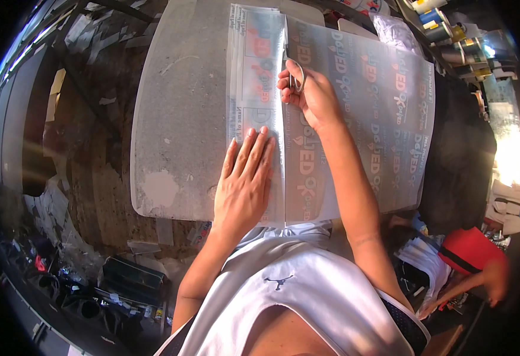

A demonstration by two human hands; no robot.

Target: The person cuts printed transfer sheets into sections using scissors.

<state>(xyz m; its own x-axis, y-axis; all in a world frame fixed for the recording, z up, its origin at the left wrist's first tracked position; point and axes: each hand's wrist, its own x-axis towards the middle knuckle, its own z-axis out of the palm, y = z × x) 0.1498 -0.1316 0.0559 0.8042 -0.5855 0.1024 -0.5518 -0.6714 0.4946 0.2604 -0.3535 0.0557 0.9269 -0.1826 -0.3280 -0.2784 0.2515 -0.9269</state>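
A translucent printed plastic sheet [355, 118] with repeated lettering lies over a grey table. My right hand [310, 92] is closed around the handles of a pair of scissors [301, 76], whose blades point away from me along a long cut line in the sheet. Left of that line is a narrower printed strip [254, 65], with more layers under its left edge. My left hand [248, 172] lies flat on this strip with fingers stretched out, pressing near the cut edge. The scissor tips are hard to make out against the plastic.
The grey table [177, 118] extends left of the plastic. A white plastic bundle [396, 32] sits beyond the far right corner. Thread spools [435, 24] stand at upper right. A person in a red top [473, 252] bends at lower right. Scraps litter the floor at left.
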